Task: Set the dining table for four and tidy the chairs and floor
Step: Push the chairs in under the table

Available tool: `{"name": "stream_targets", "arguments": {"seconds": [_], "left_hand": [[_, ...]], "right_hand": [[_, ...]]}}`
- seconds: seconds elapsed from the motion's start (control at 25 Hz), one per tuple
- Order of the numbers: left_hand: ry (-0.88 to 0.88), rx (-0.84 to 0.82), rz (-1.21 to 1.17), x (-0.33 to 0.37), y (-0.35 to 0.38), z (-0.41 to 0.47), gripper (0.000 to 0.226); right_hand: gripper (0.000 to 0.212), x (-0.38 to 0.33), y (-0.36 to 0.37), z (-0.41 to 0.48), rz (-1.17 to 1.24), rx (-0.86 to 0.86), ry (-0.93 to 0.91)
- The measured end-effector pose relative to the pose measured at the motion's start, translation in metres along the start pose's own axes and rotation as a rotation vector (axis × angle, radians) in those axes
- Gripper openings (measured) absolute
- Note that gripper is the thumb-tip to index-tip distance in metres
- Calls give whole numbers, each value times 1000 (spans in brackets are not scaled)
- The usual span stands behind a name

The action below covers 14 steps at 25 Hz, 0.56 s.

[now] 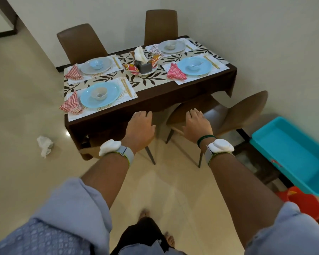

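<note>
Table (pixel 173 92) set for four; crumpled tissue (pixel 44 145) on floor (pixel 22 181)

Pale blue-grey sleeves are worn on both arms, pushed up above the forearms; the left sleeve (pixel 50 223) is joined by a patterned, lace-like blue fabric at the lower left, and the right sleeve (pixel 291 234) is plain. Each wrist is fitted with a grey band edged in yellow-green, on which a smooth white oval device is mounted: one on the left wrist (pixel 110 147), one on the right wrist (pixel 220 145). Thin green bangles (pixel 204 138) are worn beside the right band. Dark trousers (pixel 144 234) and bare feet are seen below.
</note>
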<state>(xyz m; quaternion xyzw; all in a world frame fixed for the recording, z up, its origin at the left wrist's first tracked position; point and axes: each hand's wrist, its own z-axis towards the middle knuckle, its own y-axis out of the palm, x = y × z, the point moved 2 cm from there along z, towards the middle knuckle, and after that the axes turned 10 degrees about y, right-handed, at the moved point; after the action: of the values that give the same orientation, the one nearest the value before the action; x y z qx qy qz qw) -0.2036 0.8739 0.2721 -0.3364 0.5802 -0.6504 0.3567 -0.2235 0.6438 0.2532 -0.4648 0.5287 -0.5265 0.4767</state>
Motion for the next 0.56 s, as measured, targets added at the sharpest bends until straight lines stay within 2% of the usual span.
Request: {"name": "stream_targets", "arguments": {"seconds": [0.2,0.4,0.56], "left_hand": [[82,-52,13,58,23,75,68],[173,-124,-53,127,62,159,56],[284,-157,-123,201,87,216,60]], "right_hand": [[63,93,-1,14,-41,-15,106],[61,177,-8,44,-68,-17,164],[60,254,-1,70,-70,-84,221]]}}
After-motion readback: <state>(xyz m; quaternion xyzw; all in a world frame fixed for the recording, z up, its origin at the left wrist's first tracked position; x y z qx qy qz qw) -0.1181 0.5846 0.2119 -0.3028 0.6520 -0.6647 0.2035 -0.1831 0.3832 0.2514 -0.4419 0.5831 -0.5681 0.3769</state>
